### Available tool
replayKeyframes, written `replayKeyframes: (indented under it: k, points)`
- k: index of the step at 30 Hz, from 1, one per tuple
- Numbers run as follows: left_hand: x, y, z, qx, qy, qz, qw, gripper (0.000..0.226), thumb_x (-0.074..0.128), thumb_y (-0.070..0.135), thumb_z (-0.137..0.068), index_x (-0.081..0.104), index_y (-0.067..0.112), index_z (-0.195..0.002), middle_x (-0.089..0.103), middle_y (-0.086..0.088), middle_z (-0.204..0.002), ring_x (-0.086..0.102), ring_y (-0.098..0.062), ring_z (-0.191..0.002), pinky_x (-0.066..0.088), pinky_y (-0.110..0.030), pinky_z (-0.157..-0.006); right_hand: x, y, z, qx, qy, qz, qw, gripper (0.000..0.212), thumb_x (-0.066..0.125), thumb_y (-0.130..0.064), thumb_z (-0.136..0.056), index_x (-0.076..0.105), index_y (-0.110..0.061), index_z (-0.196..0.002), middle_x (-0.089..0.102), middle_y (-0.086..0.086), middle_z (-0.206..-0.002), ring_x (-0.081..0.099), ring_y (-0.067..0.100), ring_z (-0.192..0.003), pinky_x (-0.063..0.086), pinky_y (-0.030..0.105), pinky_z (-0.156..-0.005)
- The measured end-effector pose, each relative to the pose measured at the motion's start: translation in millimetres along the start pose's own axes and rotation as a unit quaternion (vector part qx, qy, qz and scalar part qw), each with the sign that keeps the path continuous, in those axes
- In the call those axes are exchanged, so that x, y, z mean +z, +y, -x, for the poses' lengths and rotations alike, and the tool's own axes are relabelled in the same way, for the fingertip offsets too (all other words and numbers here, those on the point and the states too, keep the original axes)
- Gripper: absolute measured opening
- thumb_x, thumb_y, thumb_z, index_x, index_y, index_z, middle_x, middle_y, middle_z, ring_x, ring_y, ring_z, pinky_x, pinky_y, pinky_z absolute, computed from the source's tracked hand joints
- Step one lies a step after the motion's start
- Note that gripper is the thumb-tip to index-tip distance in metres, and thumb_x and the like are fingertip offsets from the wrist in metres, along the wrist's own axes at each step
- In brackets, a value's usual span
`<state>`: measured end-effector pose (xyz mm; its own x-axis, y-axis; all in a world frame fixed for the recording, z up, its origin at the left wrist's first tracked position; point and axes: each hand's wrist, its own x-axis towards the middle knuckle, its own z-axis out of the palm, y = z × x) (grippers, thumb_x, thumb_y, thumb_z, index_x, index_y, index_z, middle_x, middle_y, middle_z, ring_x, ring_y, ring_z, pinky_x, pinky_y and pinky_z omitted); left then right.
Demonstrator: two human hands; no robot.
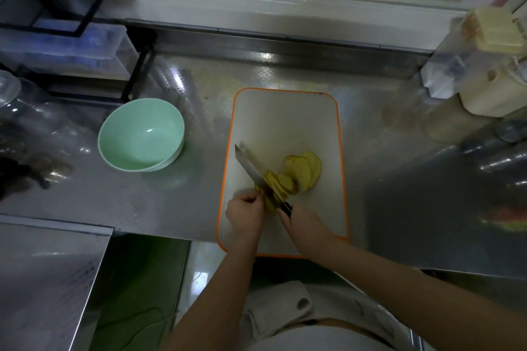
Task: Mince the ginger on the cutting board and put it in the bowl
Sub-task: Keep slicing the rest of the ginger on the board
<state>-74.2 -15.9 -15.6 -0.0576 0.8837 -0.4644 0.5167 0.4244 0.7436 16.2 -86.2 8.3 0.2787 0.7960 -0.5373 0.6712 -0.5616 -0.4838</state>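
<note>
Several yellow ginger slices [302, 170] lie fanned out on the white cutting board [285, 120] with an orange rim. My right hand [303, 224] grips the dark handle of a knife [251, 169], whose blade points up and left and rests on the near end of the ginger. My left hand [245, 212] pinches the uncut end of the ginger just left of the blade. A pale green bowl [141, 134] stands empty on the steel counter, left of the board.
Black racks with clear containers [65, 48] stand at the back left, glass jars [25, 120] at the far left. Bottles and a wrapped item [490, 65] crowd the right. A steel counter edge [54, 265] sits lower left.
</note>
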Motion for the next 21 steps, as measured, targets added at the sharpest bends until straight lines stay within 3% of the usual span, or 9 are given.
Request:
replayKeyframes:
  k: [3, 5, 7, 10, 14, 21]
  points:
    - [0.0, 0.6, 0.5, -0.003, 0.002, -0.005, 1.0, 0.017, 0.062, 0.02, -0.086, 0.075, 0.011, -0.091, 0.07, -0.006, -0.086, 0.052, -0.01, -0.075, 0.027, -0.015, -0.055, 2.3, 1.1, -3.0, -0.006, 0.006, -0.002, 1.0, 0.031, 0.036, -0.029, -0.101, 0.037, -0.026, -0.071, 0.048, -0.002, -0.076, 0.049, 0.012, -0.071, 0.031, 0.016, -0.051]
    - [-1.0, 0.7, 1.2, -0.005, 0.0, -0.008, 1.0, 0.017, 0.062, 0.02, -0.086, 0.075, 0.011, -0.092, 0.07, -0.007, -0.087, 0.052, -0.01, -0.075, 0.027, -0.015, -0.056, 2.7, 3.8, -5.9, -0.01, -0.008, -0.007, 1.0, 0.022, 0.036, -0.029, -0.101, 0.05, -0.017, -0.09, 0.056, 0.006, -0.088, 0.054, 0.017, -0.077, 0.038, 0.024, -0.062]
    - [-1.2, -0.2, 1.2, -0.002, -0.003, -0.007, 1.0, 0.017, 0.062, 0.02, -0.086, 0.075, 0.011, -0.092, 0.07, -0.006, -0.088, 0.052, -0.01, -0.076, 0.028, -0.014, -0.056, -2.0, 6.8, -7.3, -0.008, -0.018, -0.032, 0.999, 0.027, 0.036, -0.03, -0.101, 0.054, -0.01, -0.101, 0.059, 0.012, -0.092, 0.056, 0.021, -0.08, 0.04, 0.03, -0.068]
    - [-2.0, -1.6, 1.7, 0.002, -0.006, -0.012, 1.0, 0.019, 0.062, 0.022, -0.086, 0.075, 0.011, -0.093, 0.072, -0.005, -0.09, 0.058, -0.012, -0.081, 0.032, -0.015, -0.061, -12.2, 12.7, -9.9, -0.013, -0.022, -0.081, 0.996, 0.034, 0.038, -0.031, -0.1, 0.058, -0.004, -0.098, 0.062, 0.013, -0.09, 0.059, 0.023, -0.082, 0.043, 0.034, -0.069]
    - [-1.0, -2.8, 0.5, -0.002, -0.004, 0.0, 1.0, 0.018, 0.063, 0.023, -0.085, 0.075, 0.011, -0.092, 0.072, -0.005, -0.092, 0.063, -0.018, -0.091, 0.038, -0.02, -0.071, -21.6, 15.7, -14.0, -0.028, -0.019, -0.035, 0.999, 0.026, 0.039, -0.033, -0.099, 0.05, -0.012, -0.088, 0.053, 0.007, -0.08, 0.049, 0.019, -0.073, 0.034, 0.028, -0.063]
    - [-0.1, -5.9, 0.7, -0.004, -0.001, 0.025, 1.0, 0.013, 0.066, 0.02, -0.082, 0.075, 0.013, -0.088, 0.072, -0.003, -0.091, 0.062, -0.017, -0.088, 0.042, -0.021, -0.075, -30.1, 12.5, -3.4, -0.031, 0.029, -0.051, 0.998, 0.032, 0.041, -0.034, -0.099, 0.047, -0.014, -0.074, 0.041, -0.006, -0.06, 0.041, 0.011, -0.055, 0.034, 0.029, -0.06]
